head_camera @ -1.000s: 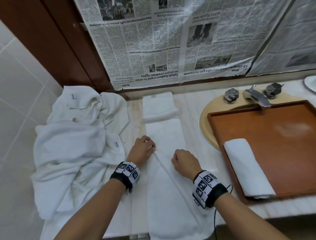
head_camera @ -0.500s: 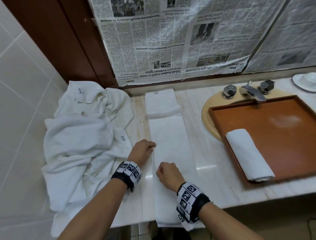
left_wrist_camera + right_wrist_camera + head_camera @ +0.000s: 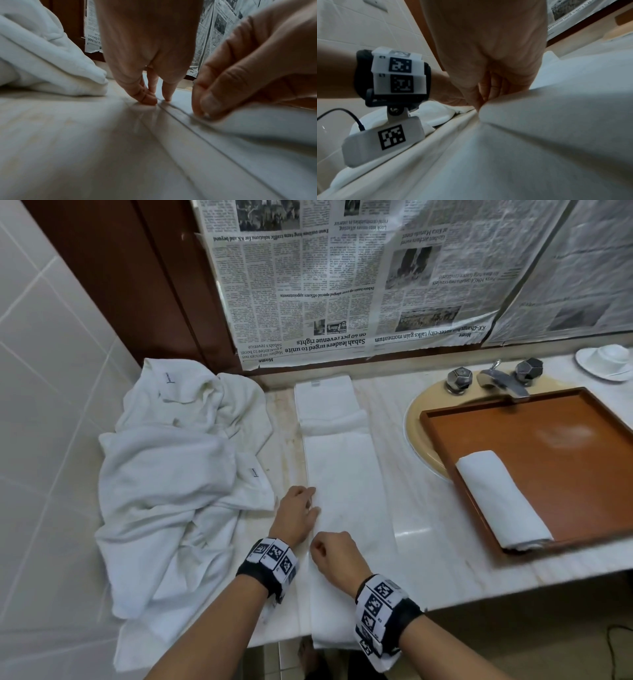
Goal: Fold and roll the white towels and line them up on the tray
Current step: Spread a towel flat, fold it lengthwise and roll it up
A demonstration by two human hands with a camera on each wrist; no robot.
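A long white towel (image 3: 346, 491), folded into a narrow strip, lies along the marble counter (image 3: 421, 508) and hangs over its front edge. My left hand (image 3: 310, 501) sits at the strip's left edge, fingertips (image 3: 167, 98) pressing down on the cloth and thumb on the counter beside it. Just nearer, my right hand (image 3: 317, 546) pinches the folded-over layer of the towel (image 3: 539, 128) at that same left edge. One rolled white towel (image 3: 500, 501) lies at the near left of the brown tray (image 3: 555, 419).
A heap of loose white towels (image 3: 171, 474) fills the counter's left end against the tiled wall. The tray rests over the sink (image 3: 421, 440), with the tap (image 3: 496, 380) behind it. A white dish (image 3: 606, 361) sits at the far right. Newspaper (image 3: 342, 285) covers the back wall.
My right hand has carried the towel's right side across to the left edge, narrowing it into a strip, and has moved closer to me. My left hand has stayed at the left edge.
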